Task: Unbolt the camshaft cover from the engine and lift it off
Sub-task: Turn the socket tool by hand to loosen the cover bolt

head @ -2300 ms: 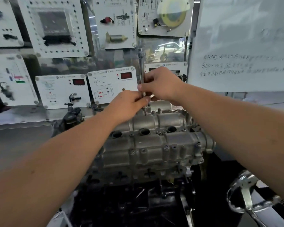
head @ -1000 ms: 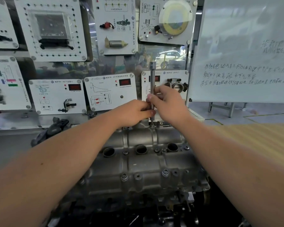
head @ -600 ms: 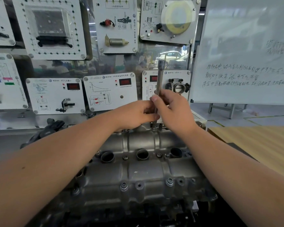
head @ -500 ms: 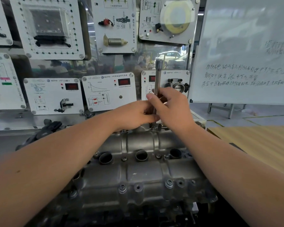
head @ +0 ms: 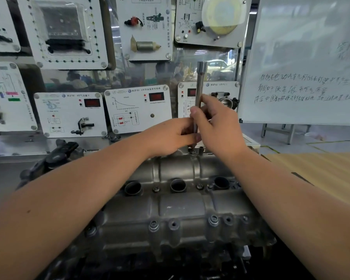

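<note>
The grey cast camshaft cover lies across the engine in front of me, with three round plug holes along its middle and bolts along its near edge. A long steel extension bar stands almost upright on a bolt at the cover's far edge. My right hand pinches the bar's middle between thumb and fingers. My left hand holds the bar's lower part just above the bolt. The bar's lower end is partly hidden by my fingers.
White training panels with red displays hang on the wall behind the engine. A whiteboard with handwriting stands at the right. A wooden tabletop lies at the right. A black part sits left of the cover.
The view has dropped closer to the engine. Both hands stay on the bar at the far-edge bolt, and my right hand's fingers have shifted round the bar, which now tilts slightly right.
</note>
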`<state>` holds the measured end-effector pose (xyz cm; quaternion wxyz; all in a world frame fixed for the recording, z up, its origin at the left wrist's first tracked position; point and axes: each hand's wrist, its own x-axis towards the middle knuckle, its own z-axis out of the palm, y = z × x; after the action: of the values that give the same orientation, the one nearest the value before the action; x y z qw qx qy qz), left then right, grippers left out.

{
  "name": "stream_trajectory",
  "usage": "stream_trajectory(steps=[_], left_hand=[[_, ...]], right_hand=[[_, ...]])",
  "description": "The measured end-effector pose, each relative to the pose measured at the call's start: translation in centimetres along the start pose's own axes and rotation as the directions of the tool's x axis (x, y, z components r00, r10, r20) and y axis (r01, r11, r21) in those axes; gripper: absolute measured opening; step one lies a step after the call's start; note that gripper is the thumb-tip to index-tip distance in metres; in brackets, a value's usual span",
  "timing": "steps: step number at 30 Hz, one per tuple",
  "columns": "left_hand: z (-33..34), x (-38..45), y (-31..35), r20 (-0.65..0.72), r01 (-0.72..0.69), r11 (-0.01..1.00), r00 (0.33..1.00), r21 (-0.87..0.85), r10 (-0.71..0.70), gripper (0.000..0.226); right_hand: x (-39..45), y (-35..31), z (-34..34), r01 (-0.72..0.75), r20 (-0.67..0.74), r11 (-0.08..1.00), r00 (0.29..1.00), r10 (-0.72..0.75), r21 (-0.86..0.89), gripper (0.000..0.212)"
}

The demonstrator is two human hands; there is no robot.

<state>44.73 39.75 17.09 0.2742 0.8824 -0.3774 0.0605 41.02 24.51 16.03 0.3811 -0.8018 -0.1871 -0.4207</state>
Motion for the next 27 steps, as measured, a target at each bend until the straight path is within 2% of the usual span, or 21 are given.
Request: stream_trajectory(steps=[3, 6, 10, 13, 14, 16, 18, 20, 22, 25, 27], left_hand=[[0.1, 0.1, -0.2, -0.026, -0.017, 1.000, 0.999, 0.015, 0.018, 0.019], [0.2, 0.1, -0.4, -0.038, -0.004, 1.000, 0.999, 0.011, 0.005, 0.015], [0.0, -0.4, -0.2, -0.028, 0.058, 0.998, 0.998, -0.003, -0.058, 0.030], [-0.1, -0.6, -0.1, -0.011, 0.086, 0.996, 0.996, -0.004, -0.086, 0.032], [-0.1, -0.6, -0.1, -0.013, 0.096, 0.995, 0.995, -0.003, -0.096, 0.034], [-0.1, -0.6, -0.2, -0.015, 0.098, 0.995, 0.995, 0.004, -0.098, 0.033], [-0.1, -0.6, -0.3, -0.017, 0.091, 0.996, 0.996, -0.002, -0.091, 0.023], [-0.2, -0.8, -0.2, -0.015, 0.083, 0.996, 0.996, -0.010, -0.083, 0.019], [-0.3, -0.9, 0.2, -0.010, 0.076, 0.997, 0.997, -0.008, -0.076, 0.014], [-0.3, -1.0, 0.6, -0.004, 0.065, 0.998, 0.998, -0.005, -0.065, 0.014], [-0.3, -0.9, 0.6, 0.000, 0.085, 0.996, 0.996, 0.002, -0.085, 0.026]], right_hand=[[0.2, -0.2, 0.1, 0.038, -0.017, 0.999, 0.999, -0.038, -0.010, 0.019], [0.4, -0.3, 0.3, 0.024, -0.003, 0.998, 1.000, -0.024, -0.056, 0.023], [0.4, -0.3, -0.1, -0.001, 0.011, 1.000, 1.000, 0.001, -0.021, 0.026], [0.2, -0.4, -0.3, -0.004, 0.046, 1.000, 0.999, 0.003, 0.012, 0.014], [0.1, -0.5, -0.3, -0.008, 0.062, 1.000, 0.998, 0.007, 0.029, 0.019], [-0.1, -0.5, 0.0, -0.033, 0.082, 0.998, 0.996, 0.028, 0.062, 0.043], [-0.2, -0.5, 0.4, -0.053, 0.044, 0.995, 0.998, 0.050, 0.081, 0.050], [-0.1, -0.5, 0.5, -0.018, -0.026, 0.996, 0.999, 0.020, 0.084, 0.039], [-0.1, -0.6, 0.6, 0.025, -0.050, 0.998, 0.999, -0.022, 0.053, 0.010], [0.0, -0.5, 0.5, 0.025, 0.009, 0.999, 1.000, -0.025, 0.029, 0.018], [0.1, -0.5, 0.4, -0.012, 0.042, 0.997, 0.999, 0.009, 0.071, 0.014]])
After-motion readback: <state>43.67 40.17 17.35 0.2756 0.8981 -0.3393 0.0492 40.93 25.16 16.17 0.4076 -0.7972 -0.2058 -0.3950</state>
